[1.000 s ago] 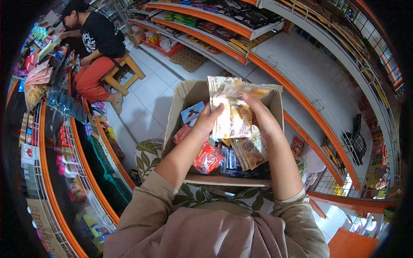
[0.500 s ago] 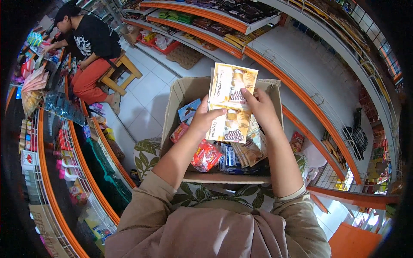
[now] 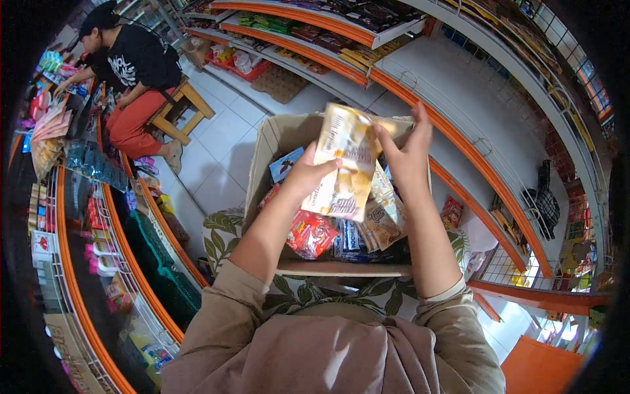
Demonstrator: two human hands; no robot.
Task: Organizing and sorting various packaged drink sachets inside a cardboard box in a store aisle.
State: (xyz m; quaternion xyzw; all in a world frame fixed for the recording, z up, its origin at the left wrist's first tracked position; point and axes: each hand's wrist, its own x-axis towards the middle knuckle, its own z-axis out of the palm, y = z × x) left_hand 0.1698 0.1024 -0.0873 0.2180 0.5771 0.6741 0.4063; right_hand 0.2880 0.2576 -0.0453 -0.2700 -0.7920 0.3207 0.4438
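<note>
Above an open cardboard box [image 3: 341,269] I hold a strip of cream-and-gold drink sachets [image 3: 351,177]. My left hand [image 3: 305,177] grips the strip along its left edge, thumb lying across the front. At the strip's right side is my right hand [image 3: 408,148], its thumb and fingers spread apart and the thumb tip near the sachet edge. A blurred yellowish part of the sachets shows behind that thumb; whether the hand touches it I cannot tell. Inside the box lie a red packet [image 3: 312,235], blue-and-white packets [image 3: 351,240] and more cream-brown sachets [image 3: 380,223].
The box rests on a leaf-patterned cloth [image 3: 223,240]. Orange-edged shelves [image 3: 472,148] curve along the right, with stocked racks [image 3: 98,262] on the left. A person [image 3: 141,72] sits on a wooden stool [image 3: 187,108] at the far left, reaching to goods.
My right hand has loosened from the sachets and its fingers have spread upward. The strip has tilted and looks narrower and blurred, still in my left hand.
</note>
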